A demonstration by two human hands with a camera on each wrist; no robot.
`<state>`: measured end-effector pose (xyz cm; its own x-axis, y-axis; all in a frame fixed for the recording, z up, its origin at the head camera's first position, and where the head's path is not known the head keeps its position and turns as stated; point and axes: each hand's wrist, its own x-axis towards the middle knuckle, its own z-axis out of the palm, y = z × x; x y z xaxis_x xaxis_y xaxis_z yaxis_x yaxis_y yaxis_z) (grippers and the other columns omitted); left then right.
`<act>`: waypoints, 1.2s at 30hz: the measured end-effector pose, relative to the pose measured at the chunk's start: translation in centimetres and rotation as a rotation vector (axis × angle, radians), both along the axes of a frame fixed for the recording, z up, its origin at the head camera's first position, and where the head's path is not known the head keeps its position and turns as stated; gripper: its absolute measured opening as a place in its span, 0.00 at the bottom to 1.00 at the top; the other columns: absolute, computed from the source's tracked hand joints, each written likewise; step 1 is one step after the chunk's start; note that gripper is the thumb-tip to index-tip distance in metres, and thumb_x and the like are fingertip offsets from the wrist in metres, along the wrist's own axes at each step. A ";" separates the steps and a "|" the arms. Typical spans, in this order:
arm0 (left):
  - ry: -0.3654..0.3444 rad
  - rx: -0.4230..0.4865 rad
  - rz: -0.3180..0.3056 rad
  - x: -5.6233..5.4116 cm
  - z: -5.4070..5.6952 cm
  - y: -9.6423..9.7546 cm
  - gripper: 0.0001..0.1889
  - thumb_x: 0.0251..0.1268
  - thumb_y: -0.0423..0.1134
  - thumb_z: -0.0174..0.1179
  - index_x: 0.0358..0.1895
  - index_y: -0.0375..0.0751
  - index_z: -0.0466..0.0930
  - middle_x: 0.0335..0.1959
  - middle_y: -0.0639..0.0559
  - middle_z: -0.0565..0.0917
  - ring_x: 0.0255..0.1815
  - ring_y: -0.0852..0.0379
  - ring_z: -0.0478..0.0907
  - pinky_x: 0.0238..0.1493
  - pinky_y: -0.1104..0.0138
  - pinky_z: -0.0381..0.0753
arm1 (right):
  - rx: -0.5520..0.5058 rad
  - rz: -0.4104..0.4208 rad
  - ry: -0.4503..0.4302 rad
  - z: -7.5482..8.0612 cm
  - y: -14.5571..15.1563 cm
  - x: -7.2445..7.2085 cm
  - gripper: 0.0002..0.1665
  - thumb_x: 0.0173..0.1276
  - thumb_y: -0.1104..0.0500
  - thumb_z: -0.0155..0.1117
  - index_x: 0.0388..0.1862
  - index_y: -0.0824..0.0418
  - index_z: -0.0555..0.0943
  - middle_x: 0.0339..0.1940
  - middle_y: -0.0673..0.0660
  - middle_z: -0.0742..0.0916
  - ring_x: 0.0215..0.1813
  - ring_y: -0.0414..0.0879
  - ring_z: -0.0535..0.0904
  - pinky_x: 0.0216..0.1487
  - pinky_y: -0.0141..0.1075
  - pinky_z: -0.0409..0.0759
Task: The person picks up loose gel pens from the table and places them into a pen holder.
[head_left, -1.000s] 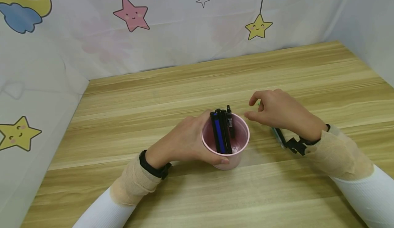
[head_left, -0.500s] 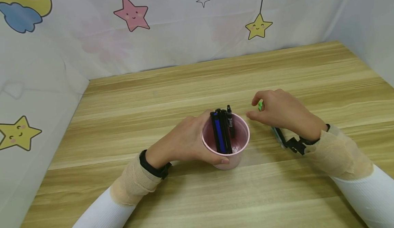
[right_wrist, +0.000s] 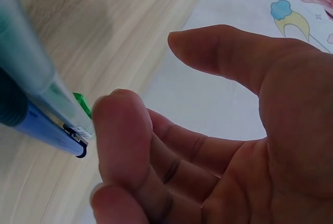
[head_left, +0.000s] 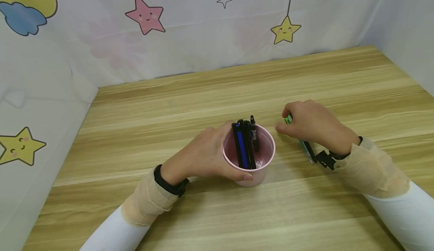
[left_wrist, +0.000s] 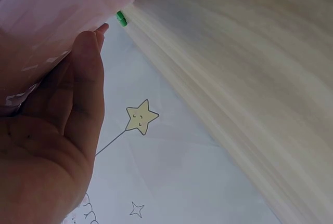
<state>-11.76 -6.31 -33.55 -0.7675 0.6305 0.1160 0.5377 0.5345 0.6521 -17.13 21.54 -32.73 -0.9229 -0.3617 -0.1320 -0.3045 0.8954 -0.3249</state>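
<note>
While your left hand point(head_left: 205, 155) gripped a round pink plastic cup point(head_left: 259, 175) of black and blue pens point(head_left: 242, 145), your right hand point(head_left: 311, 122) hung, its grip wide, beside a translucent green-tinted pen point(right_wrist: 35, 60) and a dark-blue pen point(right_wrist: 49, 133) on the wood-grained table point(head_left: 210, 217).

- Cup point(head_left: 258, 178), centre: I read pink, with a paler pink rim.
- Pens point(head_left: 249, 145) in it: black; one shows a blue strip point(head_left: 241, 145).
- Marker point(head_left: 253, 132) in it: black, pale lettering.
- Small tip point(head_left: 288, 119), cup's 2 o'clock: bright green.
- My right-wrist feed, about 9 o'clock: translucent pen point(right_wrist: 26, 47), pale teal; second barrel point(right_wrist: 49, 130), blue.
- Table point(head_left: 220, 221): yellow-tan, streaked wood grain.
- Backdrop point(head_left: 203, 51): white; I log a pink star point(head_left: 145, 15) at 11 o'clock, yellow star point(head_left: 285, 30) at 1.
- Sleeves point(head_left: 115, 228): white, ribbed.
- Wristbands point(head_left: 165, 183): black.
</note>
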 end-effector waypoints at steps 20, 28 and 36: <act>0.007 -0.005 -0.022 -1.4 -0.4 -1.3 0.46 0.33 0.63 0.82 0.60 0.53 0.72 0.39 0.67 0.83 0.38 0.68 0.81 0.39 0.68 0.81 | 0.063 -0.108 -0.025 -0.4 -0.8 -0.4 0.20 0.61 0.47 0.65 0.20 0.55 0.68 0.18 0.50 0.71 0.22 0.46 0.68 0.20 0.40 0.63; 0.030 -0.007 -0.028 -1.4 -0.9 -1.4 0.46 0.32 0.63 0.82 0.60 0.52 0.72 0.39 0.66 0.83 0.38 0.67 0.81 0.39 0.68 0.81 | 0.075 -0.109 -0.018 -1.0 -0.7 -0.3 0.18 0.59 0.49 0.65 0.18 0.54 0.68 0.19 0.51 0.73 0.22 0.47 0.70 0.19 0.41 0.65; 0.036 -0.013 -0.032 -1.1 -1.1 -1.7 0.46 0.32 0.63 0.81 0.59 0.52 0.72 0.38 0.66 0.83 0.38 0.67 0.81 0.39 0.68 0.81 | 0.062 -0.105 -0.017 -1.2 -0.7 0.1 0.16 0.54 0.55 0.63 0.16 0.54 0.66 0.16 0.50 0.70 0.20 0.45 0.66 0.17 0.39 0.62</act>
<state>-12.89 -7.97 -34.61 -0.7421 0.6566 0.1350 0.5780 0.5247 0.6250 -17.00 20.85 -33.92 -0.9528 -0.2539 -0.1668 -0.2029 0.9405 -0.2727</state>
